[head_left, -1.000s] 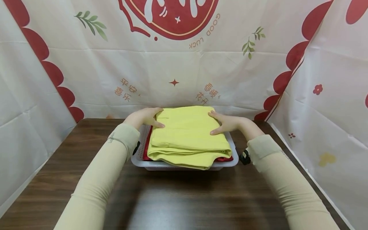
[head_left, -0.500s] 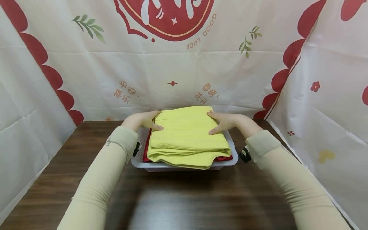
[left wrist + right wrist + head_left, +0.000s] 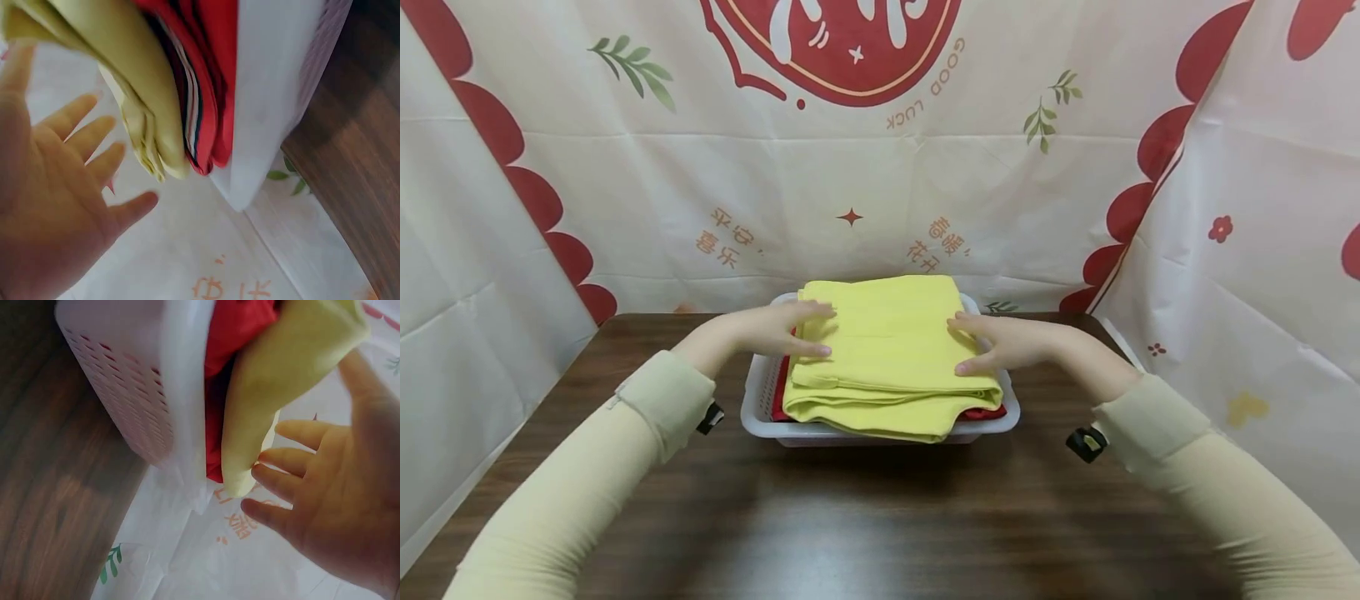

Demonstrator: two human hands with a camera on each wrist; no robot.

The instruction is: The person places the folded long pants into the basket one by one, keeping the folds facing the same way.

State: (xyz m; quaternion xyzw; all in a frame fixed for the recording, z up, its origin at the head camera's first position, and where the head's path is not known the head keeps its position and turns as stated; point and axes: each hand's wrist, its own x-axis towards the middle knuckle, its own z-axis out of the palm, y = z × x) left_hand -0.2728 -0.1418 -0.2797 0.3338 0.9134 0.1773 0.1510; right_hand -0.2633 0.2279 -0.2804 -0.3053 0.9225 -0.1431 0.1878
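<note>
A folded yellow garment (image 3: 887, 342) lies on top of red folded cloth (image 3: 219, 81) in a white plastic basket (image 3: 763, 427) with perforated sides. Dark and white stripes run along the edge of the red cloth in the left wrist view. My left hand (image 3: 771, 329) hovers by the yellow garment's left side with fingers spread, holding nothing. On the opposite side, my right hand (image 3: 1018, 342) has its fingers extended, fingertips close to the garment's right edge. Both wrist views show the palms facing the pile with spread fingers.
The basket stands toward the back of a dark wooden table (image 3: 850, 517). Behind it hangs a white printed curtain (image 3: 850, 167) with red scallops, which also closes off both sides. Each wrist carries a small black camera mount (image 3: 1086, 444).
Both hands have let go of the yellow garment's sides and drawn outward and nearer to me, forearms spreading apart. The garment and basket stay in place.
</note>
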